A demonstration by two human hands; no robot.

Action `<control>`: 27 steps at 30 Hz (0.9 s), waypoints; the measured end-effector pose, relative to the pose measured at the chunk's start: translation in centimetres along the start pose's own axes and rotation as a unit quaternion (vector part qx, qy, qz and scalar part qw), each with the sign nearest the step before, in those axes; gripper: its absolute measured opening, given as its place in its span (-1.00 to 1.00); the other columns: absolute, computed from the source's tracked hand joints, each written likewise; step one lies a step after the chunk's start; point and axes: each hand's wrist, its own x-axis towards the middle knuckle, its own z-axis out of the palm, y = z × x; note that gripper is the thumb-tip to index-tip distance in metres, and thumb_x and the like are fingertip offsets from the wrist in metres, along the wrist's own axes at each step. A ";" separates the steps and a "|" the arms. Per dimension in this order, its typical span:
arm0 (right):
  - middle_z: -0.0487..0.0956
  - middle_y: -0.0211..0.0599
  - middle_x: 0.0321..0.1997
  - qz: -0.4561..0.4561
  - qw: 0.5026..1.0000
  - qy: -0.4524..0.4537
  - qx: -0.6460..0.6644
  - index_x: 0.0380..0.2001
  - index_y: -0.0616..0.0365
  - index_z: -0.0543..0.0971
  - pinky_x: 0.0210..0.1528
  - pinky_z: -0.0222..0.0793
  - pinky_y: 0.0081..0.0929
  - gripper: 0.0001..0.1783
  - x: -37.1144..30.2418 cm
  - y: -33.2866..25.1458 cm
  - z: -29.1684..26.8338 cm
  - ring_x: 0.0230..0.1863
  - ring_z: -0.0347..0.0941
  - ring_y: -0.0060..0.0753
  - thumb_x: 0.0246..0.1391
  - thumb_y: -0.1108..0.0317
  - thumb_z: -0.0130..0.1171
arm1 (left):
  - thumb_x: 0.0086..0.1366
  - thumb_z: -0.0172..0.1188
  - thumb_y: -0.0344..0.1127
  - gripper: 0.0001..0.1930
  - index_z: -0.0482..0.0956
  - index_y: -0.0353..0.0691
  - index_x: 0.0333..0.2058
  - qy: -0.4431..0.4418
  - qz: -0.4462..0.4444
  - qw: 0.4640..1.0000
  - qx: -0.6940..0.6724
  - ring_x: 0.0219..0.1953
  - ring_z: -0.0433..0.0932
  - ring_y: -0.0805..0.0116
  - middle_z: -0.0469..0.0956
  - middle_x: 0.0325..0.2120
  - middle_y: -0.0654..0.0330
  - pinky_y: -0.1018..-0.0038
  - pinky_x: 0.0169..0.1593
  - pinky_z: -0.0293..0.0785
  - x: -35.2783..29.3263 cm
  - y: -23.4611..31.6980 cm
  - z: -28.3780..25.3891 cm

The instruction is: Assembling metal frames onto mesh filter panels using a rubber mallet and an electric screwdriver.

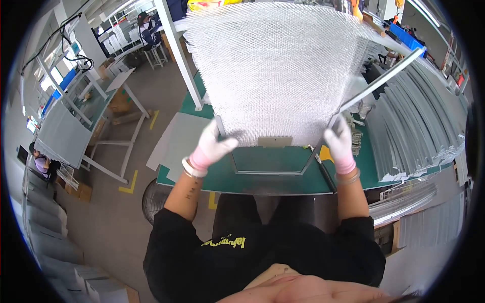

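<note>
A large silver metal mesh sheet (278,70) stands up in front of me, fanning wider toward its far end. My left hand (213,144), in a white glove with a pink cuff, grips its left edge, thumb over the near face. My right hand (339,143), gloved alike, closes at the right edge; its fingers are partly hidden. Below the mesh, a thin metal frame (270,173) shows its near bar and lower sides on the green tabletop (202,186). A small beige plate (275,142) sits at the mesh's lower edge.
A hammer-like tool with a dark handle (326,174) lies by my right hand, beside a yellow piece (326,154). Stacked grey strips or panels (409,121) fill the right side. White posts (179,55) rise from the table. A fan (154,202) stands below left; people sit farther off.
</note>
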 end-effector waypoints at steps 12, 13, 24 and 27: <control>0.57 -0.53 -0.22 0.006 0.999 0.008 -0.033 0.02 0.36 0.46 -0.12 0.28 -0.71 -0.54 -1.0 1.0 -1.0 -0.26 0.35 -0.75 0.20 0.25 0.32 | 0.22 0.22 -0.59 -0.77 0.57 -0.43 -0.12 0.153 0.056 0.984 -0.071 -0.30 0.51 0.64 0.65 -0.30 0.25 0.60 -0.20 0.44 0.1 0.4 1.1; 0.57 -0.53 -0.22 0.012 0.999 0.010 -0.034 0.02 0.36 0.46 -0.12 0.28 -0.71 -0.54 -1.2 1.5 -1.3 -0.26 0.35 -0.75 0.20 0.25 0.32 | 0.22 0.22 -0.59 -0.77 0.57 -0.43 -0.12 0.153 0.050 0.984 -0.071 -0.30 0.51 0.64 0.65 -0.30 0.25 0.60 -0.20 0.44 0.0 0.3 1.1; 0.59 -0.52 -0.35 -0.046 0.995 0.030 -0.087 -0.16 0.36 0.54 -0.30 0.31 -0.71 -0.79 -3.3 2.6 -1.9 -0.39 0.35 -0.77 0.15 0.51 0.20 | 0.20 0.33 -0.48 -0.66 0.52 -0.43 -0.06 0.179 0.074 0.981 -0.022 -0.25 0.54 0.56 0.65 -0.26 0.22 0.56 -0.15 0.47 -3.2 -1.5 1.7; 0.61 -0.44 -0.23 -0.010 0.997 0.073 -0.028 -0.11 0.37 0.52 -0.16 0.37 -0.65 -0.77 -4.2 3.2 -1.0 -0.26 0.42 -0.71 0.18 0.49 0.17 | 0.22 0.32 -0.50 -0.67 0.53 -0.44 -0.04 0.154 0.068 0.985 -0.031 -0.19 0.57 0.51 0.65 -0.20 0.19 0.54 -0.09 0.49 -4.5 -3.3 1.4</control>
